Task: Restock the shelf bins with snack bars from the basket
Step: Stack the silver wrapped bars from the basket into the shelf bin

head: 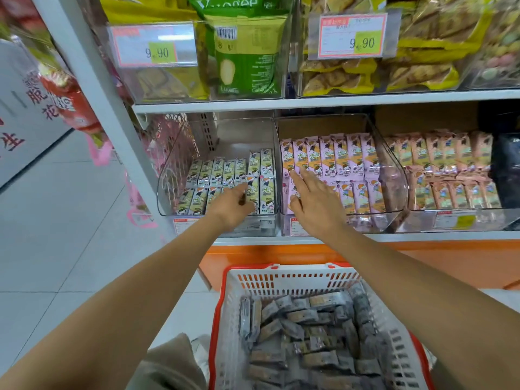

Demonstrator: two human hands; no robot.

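Observation:
A white basket with a red rim [281, 281] stands low in front of me, full of several grey-wrapped snack bars [306, 330]. On the lower shelf, the left clear bin [171, 175] holds rows of green-and-white bars [216, 170]. My left hand [232, 205] reaches into this bin, its fingers curled around a green bar [253, 190] in the front row. The middle clear bin [394, 178] holds purple bars [340, 156]. My right hand [312, 197] lies over its left part with straight, spread fingers touching the bars.
A third bin with peach-wrapped bars [450, 167] stands at the right. Above the shelf board [337, 101] are bins of green and yellow packets with 9.90 price tags [351, 38]. A white upright post [92, 88] and pale floor tiles lie left. An orange base panel [281, 254] runs below.

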